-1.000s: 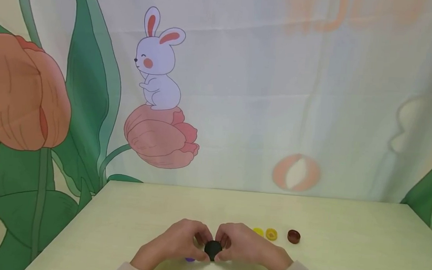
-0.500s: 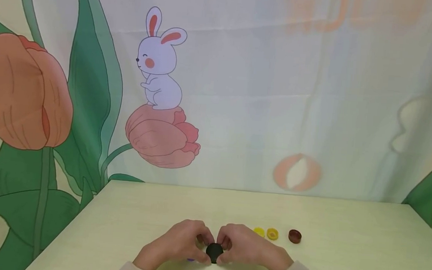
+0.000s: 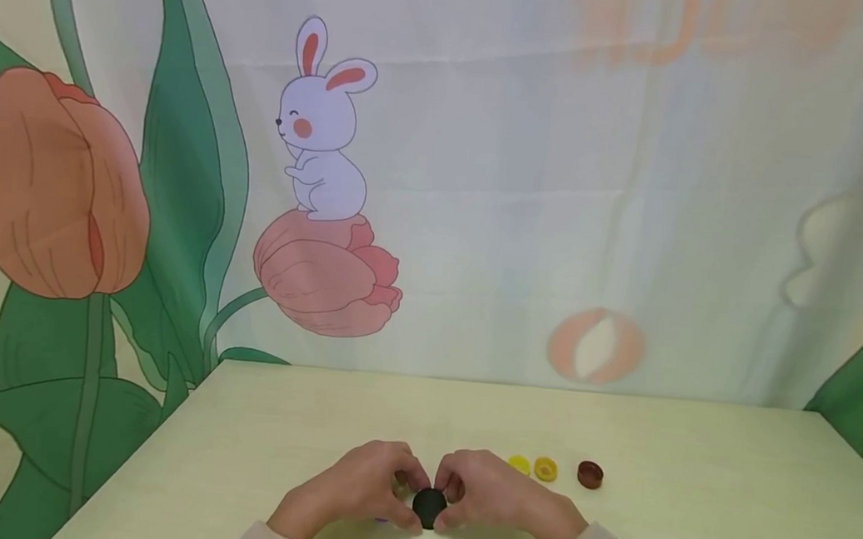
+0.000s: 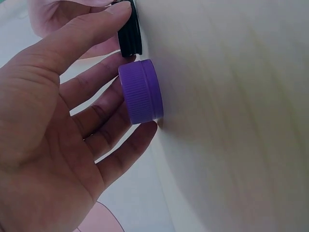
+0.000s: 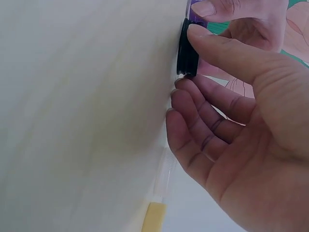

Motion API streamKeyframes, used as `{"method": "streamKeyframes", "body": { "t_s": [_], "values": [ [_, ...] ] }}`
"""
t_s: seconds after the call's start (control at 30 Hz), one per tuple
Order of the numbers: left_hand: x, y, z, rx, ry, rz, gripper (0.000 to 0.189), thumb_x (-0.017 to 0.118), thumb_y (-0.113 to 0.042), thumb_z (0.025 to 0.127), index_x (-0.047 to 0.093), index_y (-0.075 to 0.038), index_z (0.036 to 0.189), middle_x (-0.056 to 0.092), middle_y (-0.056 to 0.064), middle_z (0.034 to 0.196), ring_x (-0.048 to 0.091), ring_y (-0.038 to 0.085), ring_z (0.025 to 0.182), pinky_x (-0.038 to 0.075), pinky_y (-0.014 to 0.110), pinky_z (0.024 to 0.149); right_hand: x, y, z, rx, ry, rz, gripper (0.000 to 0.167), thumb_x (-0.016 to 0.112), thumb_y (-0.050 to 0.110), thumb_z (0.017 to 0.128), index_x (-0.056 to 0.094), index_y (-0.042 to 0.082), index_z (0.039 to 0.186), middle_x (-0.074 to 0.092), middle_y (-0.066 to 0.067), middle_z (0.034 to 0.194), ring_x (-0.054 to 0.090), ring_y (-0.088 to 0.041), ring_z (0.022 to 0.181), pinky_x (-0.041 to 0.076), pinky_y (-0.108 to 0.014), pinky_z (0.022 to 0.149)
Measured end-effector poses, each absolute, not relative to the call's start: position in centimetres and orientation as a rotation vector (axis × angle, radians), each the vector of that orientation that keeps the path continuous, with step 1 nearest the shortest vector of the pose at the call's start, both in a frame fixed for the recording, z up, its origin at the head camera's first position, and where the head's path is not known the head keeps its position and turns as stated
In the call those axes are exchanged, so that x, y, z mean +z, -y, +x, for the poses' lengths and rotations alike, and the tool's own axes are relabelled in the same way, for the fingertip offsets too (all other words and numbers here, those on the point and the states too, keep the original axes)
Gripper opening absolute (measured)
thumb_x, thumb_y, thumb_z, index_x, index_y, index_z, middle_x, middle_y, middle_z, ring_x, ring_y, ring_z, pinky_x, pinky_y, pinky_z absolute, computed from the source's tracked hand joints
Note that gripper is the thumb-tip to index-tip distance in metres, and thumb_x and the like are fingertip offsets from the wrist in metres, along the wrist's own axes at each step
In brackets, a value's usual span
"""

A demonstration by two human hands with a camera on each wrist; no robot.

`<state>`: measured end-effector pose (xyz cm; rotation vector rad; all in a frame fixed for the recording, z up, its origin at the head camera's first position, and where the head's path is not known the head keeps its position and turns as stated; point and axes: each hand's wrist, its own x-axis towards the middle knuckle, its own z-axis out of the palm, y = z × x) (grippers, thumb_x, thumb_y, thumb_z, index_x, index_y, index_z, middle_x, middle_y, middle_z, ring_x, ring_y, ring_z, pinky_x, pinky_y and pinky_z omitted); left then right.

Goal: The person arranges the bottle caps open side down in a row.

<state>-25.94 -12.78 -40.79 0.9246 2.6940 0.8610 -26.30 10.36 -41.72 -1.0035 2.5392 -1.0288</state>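
A round black bottle cap (image 3: 429, 509) lies flat on the table between both hands. My left hand (image 3: 367, 486) pinches its left side, the thumb at the near edge and the forefinger at the far edge. My right hand (image 3: 487, 495) pinches the right side in the same way. In the left wrist view, a purple ribbed bottle cap (image 4: 140, 92) stands on the tabletop beside the left fingers, just past the black one. Only a sliver of it shows under the left hand in the head view. The right wrist view has the black cap's threaded edge toward the table.
Right of the hands lie a bright yellow cap (image 3: 519, 465), an orange-yellow cap (image 3: 545, 469) and a dark brown cap (image 3: 591, 475). A clear ridged piece (image 5: 166, 169) sits beyond the right fingers. Behind the pale table (image 3: 362, 398) hangs a printed cloth (image 3: 480, 223).
Both hands and the black cap have shifted slightly toward the near edge, the grip unchanged. The whole head view has drifted a little to one side.
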Motion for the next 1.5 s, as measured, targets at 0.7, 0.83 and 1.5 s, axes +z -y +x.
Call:
{"method": "streamKeyframes", "body": {
  "t_s": [0.7, 0.83, 1.5],
  "values": [
    [-41.0, 13.0, -26.7, 0.975, -2.646, 0.837, 0.042, 0.093, -0.036, 0.081, 0.079, -0.017, 0.115, 0.070, -0.013, 0.103, 0.065, 0.008, 0.098, 0.054, 0.030, 0.087, -41.0, -11.5, -26.7, -1.040, -2.556, -1.022, 0.030, 0.091, 0.015, 0.084, 0.070, 0.011, 0.104, 0.069, 0.004, 0.096, 0.064, -0.012, 0.087, 0.054, -0.028, 0.079],
    [-41.0, 12.7, -26.7, 1.024, -2.662, 0.865, 0.043, 0.092, -0.036, 0.081, 0.078, -0.016, 0.118, 0.073, -0.011, 0.108, 0.066, 0.012, 0.103, 0.054, 0.033, 0.088, -40.5, -12.3, -26.7, -1.074, -2.562, -1.024, 0.030, 0.090, 0.017, 0.086, 0.071, 0.009, 0.107, 0.070, 0.001, 0.099, 0.066, -0.017, 0.089, 0.055, -0.029, 0.078],
    [-40.7, 8.4, -28.7, 1.077, -2.789, 0.957, 0.042, 0.089, -0.029, 0.088, 0.076, -0.010, 0.123, 0.075, 0.000, 0.117, 0.070, 0.022, 0.107, 0.055, 0.034, 0.089, -39.2, -16.6, -28.0, -1.113, -2.725, -0.942, 0.029, 0.087, 0.023, 0.090, 0.071, 0.008, 0.109, 0.071, -0.001, 0.105, 0.066, -0.022, 0.098, 0.055, -0.038, 0.087]
  ]
}}
